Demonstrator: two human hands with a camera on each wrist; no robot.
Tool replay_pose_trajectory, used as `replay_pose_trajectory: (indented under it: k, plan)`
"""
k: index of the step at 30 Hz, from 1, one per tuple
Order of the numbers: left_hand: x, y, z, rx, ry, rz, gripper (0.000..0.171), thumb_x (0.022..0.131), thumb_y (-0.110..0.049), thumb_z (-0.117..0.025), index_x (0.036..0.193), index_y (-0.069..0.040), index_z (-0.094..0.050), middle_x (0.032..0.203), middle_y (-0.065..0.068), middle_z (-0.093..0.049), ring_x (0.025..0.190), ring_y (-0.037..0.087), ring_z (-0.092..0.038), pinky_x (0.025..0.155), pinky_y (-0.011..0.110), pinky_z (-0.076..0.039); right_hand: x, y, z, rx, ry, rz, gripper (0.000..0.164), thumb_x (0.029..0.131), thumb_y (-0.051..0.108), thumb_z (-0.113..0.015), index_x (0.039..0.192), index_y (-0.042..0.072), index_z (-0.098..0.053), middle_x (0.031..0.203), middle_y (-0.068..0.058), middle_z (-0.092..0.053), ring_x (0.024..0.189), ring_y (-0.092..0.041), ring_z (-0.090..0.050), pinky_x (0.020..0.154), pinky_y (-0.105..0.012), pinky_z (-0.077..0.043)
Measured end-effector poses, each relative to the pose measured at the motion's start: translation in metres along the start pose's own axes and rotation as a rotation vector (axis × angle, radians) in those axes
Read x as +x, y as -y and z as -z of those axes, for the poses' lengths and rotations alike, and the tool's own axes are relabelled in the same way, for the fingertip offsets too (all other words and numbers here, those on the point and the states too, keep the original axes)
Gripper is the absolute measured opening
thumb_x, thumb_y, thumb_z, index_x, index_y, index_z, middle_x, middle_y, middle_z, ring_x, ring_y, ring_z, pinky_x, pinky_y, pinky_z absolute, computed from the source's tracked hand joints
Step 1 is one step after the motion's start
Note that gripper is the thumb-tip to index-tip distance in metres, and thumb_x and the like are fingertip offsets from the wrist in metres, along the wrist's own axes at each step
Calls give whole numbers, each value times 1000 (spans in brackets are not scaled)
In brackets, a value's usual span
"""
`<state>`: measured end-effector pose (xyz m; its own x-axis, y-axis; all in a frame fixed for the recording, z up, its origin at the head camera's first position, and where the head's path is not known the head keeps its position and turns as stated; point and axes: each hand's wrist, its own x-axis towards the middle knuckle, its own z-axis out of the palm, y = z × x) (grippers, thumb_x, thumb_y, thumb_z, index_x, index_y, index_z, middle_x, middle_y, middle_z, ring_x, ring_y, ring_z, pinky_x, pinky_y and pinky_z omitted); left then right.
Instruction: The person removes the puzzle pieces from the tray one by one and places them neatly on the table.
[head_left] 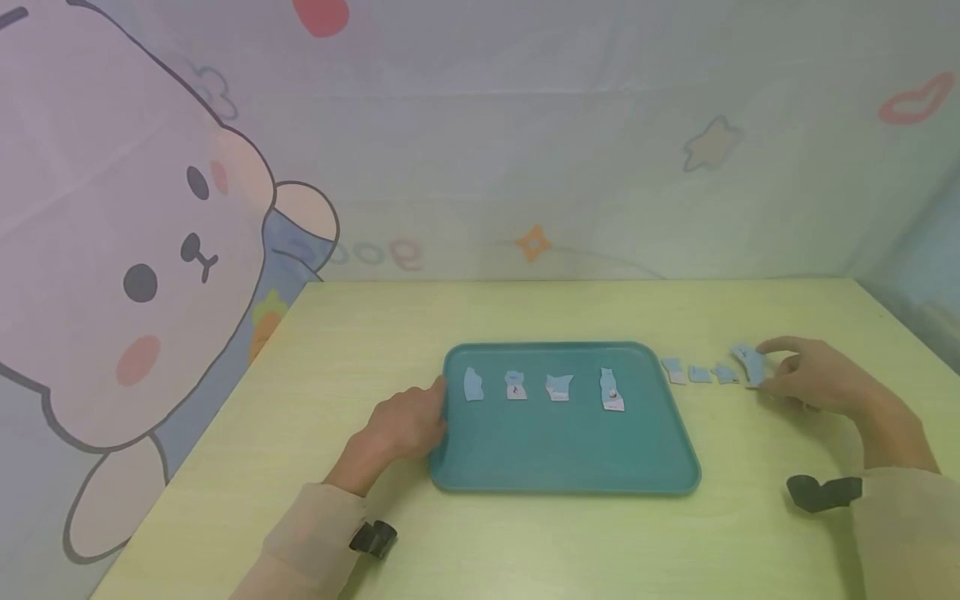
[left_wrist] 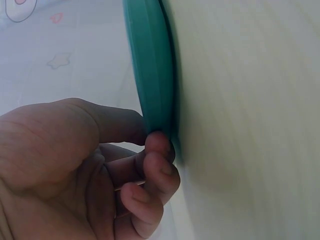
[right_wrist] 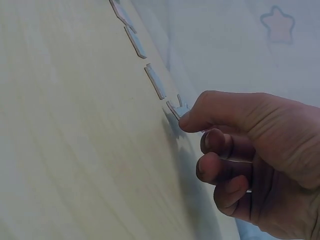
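My left hand grips the left rim of a teal tray, thumb on top and fingers curled under the edge in the left wrist view. Flat on the tray lies a spaced row of light-blue puzzle pieces, including a curved one at the left and a tall one at the right. Beyond the tray's right side, my right hand pinches a larger light-blue puzzle piece between thumb and forefinger. Its other fingers are loosely curled, seen in the right wrist view.
Three more puzzle pieces lie in line between the tray and my right hand: one by the rim, a small one, and another beside the pinched piece. The pale wooden table ends at a printed cloth backdrop.
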<state>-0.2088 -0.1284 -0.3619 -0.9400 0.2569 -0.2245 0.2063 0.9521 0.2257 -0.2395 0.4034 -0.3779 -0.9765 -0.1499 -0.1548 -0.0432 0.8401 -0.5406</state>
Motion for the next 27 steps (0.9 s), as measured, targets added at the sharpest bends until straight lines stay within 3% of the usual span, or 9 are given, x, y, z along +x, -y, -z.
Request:
replay_pose_trajectory:
  k: [9, 27]
  plan:
    - [0, 0, 0, -3, 3, -2, 64, 105, -12, -55, 161, 6, -32, 94, 12, -63, 75, 22, -58, 59, 34, -41, 3, -8, -2, -3, -15, 7, 71, 93, 17, -70, 151, -11, -40, 75, 1, -56, 60, -9, -46, 57, -30, -42]
    - [-1, -1, 0, 0, 4, 1, 64, 105, -13, -55, 162, 5, -32, 97, 13, -65, 76, 23, -58, 60, 35, -42, 1, -5, -1, -42, -6, -1, 73, 94, 20, -71, 151, -11, -40, 83, -1, -59, 66, -10, -48, 65, -30, -41]
